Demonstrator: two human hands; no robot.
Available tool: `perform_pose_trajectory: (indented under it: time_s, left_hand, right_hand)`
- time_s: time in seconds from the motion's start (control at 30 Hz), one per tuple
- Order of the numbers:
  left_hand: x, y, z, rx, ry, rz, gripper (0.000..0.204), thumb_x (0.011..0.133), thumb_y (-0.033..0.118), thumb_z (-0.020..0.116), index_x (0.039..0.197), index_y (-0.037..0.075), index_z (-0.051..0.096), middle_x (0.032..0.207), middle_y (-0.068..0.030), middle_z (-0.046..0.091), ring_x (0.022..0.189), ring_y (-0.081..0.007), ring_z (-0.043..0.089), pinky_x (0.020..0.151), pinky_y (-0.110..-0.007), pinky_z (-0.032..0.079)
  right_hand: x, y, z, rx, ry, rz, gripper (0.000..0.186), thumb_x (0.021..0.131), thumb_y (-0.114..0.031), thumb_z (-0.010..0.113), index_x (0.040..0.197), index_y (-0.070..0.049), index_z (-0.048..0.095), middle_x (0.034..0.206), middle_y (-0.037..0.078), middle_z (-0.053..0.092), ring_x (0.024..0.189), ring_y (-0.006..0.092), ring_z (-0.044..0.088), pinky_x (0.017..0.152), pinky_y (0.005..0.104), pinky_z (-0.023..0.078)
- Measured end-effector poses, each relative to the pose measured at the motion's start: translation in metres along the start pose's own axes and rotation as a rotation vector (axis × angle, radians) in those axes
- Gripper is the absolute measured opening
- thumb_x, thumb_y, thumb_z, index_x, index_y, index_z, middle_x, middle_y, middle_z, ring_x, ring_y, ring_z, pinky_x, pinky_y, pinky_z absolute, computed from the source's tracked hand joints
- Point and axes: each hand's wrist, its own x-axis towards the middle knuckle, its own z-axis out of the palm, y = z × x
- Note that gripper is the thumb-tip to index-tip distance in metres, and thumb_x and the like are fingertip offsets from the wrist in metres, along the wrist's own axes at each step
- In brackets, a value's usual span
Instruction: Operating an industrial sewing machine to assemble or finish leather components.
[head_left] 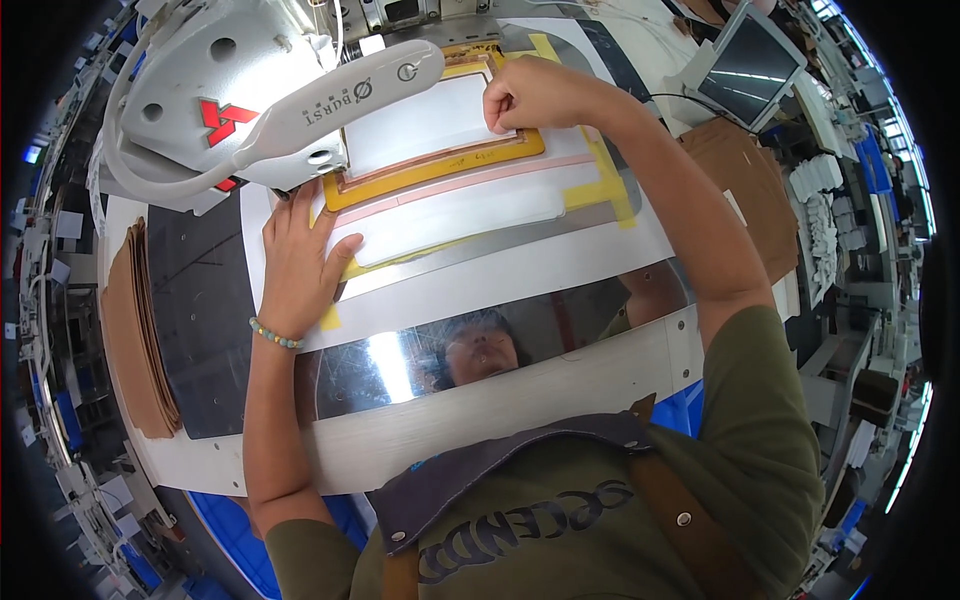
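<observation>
A yellow frame [440,166] lies flat beneath the sewing machine head [270,50], with a white panel [420,122] inside it. My left hand [303,268] rests flat at the frame's left end, its fingers stretched out and its thumb apart, holding nothing. At the panel's right end, my right hand [545,92] is closed, knuckles up, fingertips curled down against the panel's edge. Whatever those fingertips hold, if anything, is hidden. Nearer to me, a white rounded strip [465,228] lies between pieces of yellow tape [600,190].
A pale machine arm [340,105] reaches over the left of the work. A shiny metal plate [500,345] runs along the table's near side. Stacks of brown sheets stand at the left [140,330] and right [740,190]. A screen [750,68] stands at the back right.
</observation>
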Motion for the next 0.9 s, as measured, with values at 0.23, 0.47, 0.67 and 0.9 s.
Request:
perform_pose_trajectory:
  time_s: [0.23,0.47,0.67,0.9]
  left_hand:
    - [0.000,0.004,0.000,0.058,-0.030,-0.014,0.064,0.109,0.048,0.049,0.154,0.004,0.055,0.167,-0.0229,0.041,0.154,-0.0450,0.035,0.126,-0.054,0.025]
    - [-0.004,0.001,0.003,0.083,-0.002,-0.003,0.062,0.111,0.047,0.048,0.153,0.003,0.057,0.166,-0.0232,0.041,0.155,-0.0439,0.035,0.126,-0.054,0.025]
    - [-0.004,-0.005,0.005,0.085,0.022,0.014,0.060,0.111,0.047,0.048,0.151,0.002,0.058,0.167,-0.0237,0.041,0.156,-0.0430,0.034,0.126,-0.054,0.026]
    - [-0.011,-0.014,-0.005,0.032,0.040,-0.049,0.063,0.109,0.049,0.054,0.150,0.002,0.061,0.166,-0.0228,0.044,0.155,-0.0440,0.036,0.126,-0.054,0.025]
  right_hand:
    - [0.006,-0.009,-0.005,-0.085,-0.115,0.065,0.009,0.083,-0.002,0.076,0.089,-0.004,0.082,0.081,0.006,0.078,0.074,0.0126,0.070,0.069,0.0290,0.054]
    - [0.010,-0.023,-0.002,-0.277,-0.095,0.034,0.012,0.084,0.000,0.070,0.089,-0.006,0.078,0.093,0.009,0.076,0.090,0.0212,0.069,0.080,0.0352,0.055]
    - [-0.004,-0.040,0.015,-0.517,-0.099,0.054,0.023,0.091,0.006,0.058,0.099,-0.007,0.075,0.102,0.009,0.074,0.100,0.0255,0.066,0.087,0.0374,0.053]
    - [-0.019,-0.031,0.027,-0.157,0.696,-0.415,0.022,0.096,0.006,0.056,0.106,-0.003,0.073,0.105,0.012,0.072,0.103,0.0322,0.065,0.092,0.0423,0.053]
